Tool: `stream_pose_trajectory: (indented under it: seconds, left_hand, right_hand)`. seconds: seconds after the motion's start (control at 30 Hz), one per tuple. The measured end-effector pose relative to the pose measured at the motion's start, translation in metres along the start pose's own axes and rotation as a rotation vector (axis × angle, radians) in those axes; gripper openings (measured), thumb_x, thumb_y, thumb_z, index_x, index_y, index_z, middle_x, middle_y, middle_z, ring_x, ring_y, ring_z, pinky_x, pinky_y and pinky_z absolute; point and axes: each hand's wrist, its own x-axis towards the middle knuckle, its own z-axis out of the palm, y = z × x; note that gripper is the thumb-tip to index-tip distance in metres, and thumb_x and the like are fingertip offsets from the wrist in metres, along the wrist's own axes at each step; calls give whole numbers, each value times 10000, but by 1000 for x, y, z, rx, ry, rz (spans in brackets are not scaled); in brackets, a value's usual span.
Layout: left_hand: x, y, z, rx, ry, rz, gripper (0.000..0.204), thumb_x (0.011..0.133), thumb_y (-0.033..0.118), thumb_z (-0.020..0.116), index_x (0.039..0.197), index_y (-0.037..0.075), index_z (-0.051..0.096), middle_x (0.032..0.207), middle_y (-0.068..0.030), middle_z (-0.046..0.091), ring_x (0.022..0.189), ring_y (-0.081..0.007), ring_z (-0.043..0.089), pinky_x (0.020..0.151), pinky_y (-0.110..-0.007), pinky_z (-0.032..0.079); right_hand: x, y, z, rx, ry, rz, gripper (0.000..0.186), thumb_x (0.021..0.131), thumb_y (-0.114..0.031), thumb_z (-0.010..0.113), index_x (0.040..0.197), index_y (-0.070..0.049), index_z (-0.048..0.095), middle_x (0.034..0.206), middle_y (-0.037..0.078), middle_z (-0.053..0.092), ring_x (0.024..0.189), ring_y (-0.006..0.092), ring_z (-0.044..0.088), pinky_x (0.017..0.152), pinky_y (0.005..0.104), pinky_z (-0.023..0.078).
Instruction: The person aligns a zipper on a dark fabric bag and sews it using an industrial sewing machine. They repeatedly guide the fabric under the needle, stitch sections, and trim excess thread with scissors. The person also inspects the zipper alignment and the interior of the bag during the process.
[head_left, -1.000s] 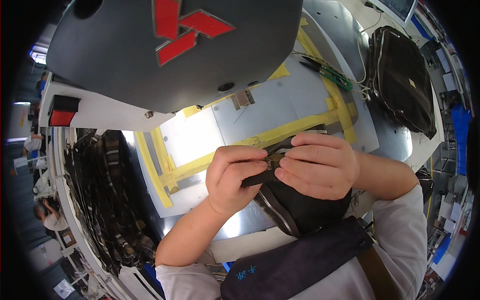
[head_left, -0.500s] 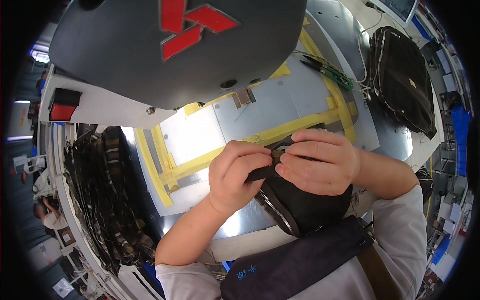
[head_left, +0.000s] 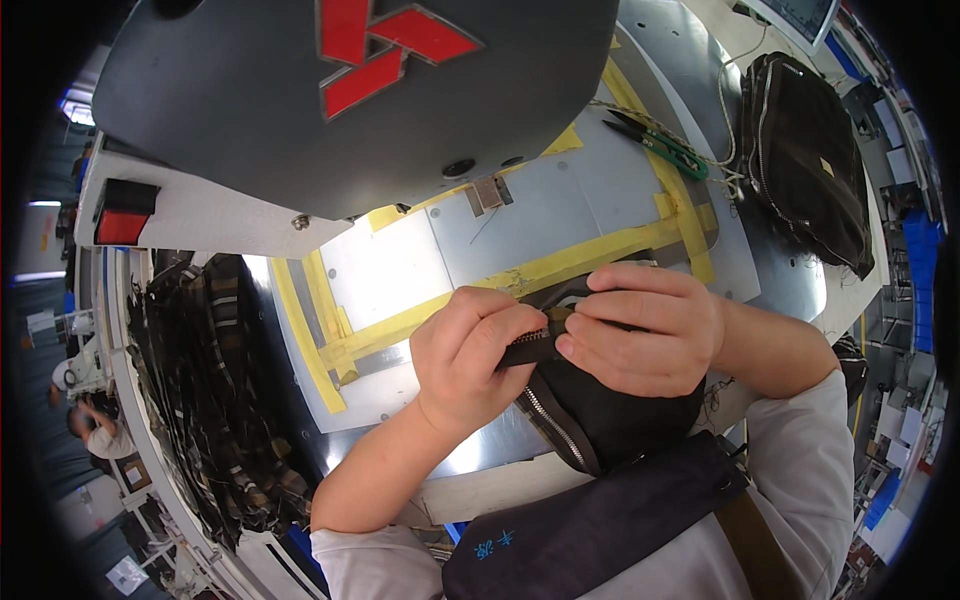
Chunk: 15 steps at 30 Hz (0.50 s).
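Note:
A black bag [head_left: 630, 420] with a silver zipper along its edge lies at the front of the work plate, under my hands. My left hand [head_left: 470, 355] pinches a dark zipper tape [head_left: 525, 345] on the bag, its thumb and index finger near the zipper teeth. Just right of it, my right hand [head_left: 640, 330] is curled over the upper part of the bag, fingertips closed on the zipper end beside the left fingers; a small brassy piece shows partly between the hands.
A dark machine head [head_left: 240, 120] with red marks overhangs the yellow-taped plate [head_left: 380, 280]. Green-handled snips [head_left: 680, 158] and cord lie behind my right hand, another black bag [head_left: 800, 170] at right, stacked fabric pieces [head_left: 210, 380] at left. Co-workers [head_left: 105, 435] are at the far left.
My left fingers have shifted slightly back and their grip has changed, showing more of the zipper teeth. My right hand has moved very slightly right, still gripping.

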Motion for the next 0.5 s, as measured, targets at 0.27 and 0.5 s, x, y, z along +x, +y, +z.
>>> stream_pose_trajectory:
  seconds: [0.27, 0.5]
  left_hand:
    - [-2, 1, -1, 20, 22, 2, 309, 556, 50, 772, 841, 97, 665, 774, -35, 586, 579, -175, 578, 469, -274, 432]
    - [-4, 3, -4, 4, 11, 26, 325, 531, 48, 752, 841, 102, 668, 787, -32, 599, 574, -178, 579, 474, -279, 438]
  right_hand:
    - [1, 0, 1, 11, 5, 2, 60, 738, -76, 683, 769, -30, 662, 844, 40, 612, 801, 192, 606, 757, 346, 564]
    - [1, -3, -1, -6, 18, -17, 49, 734, -75, 689, 761, -44, 663, 841, 38, 619, 787, 186, 616, 746, 345, 563]
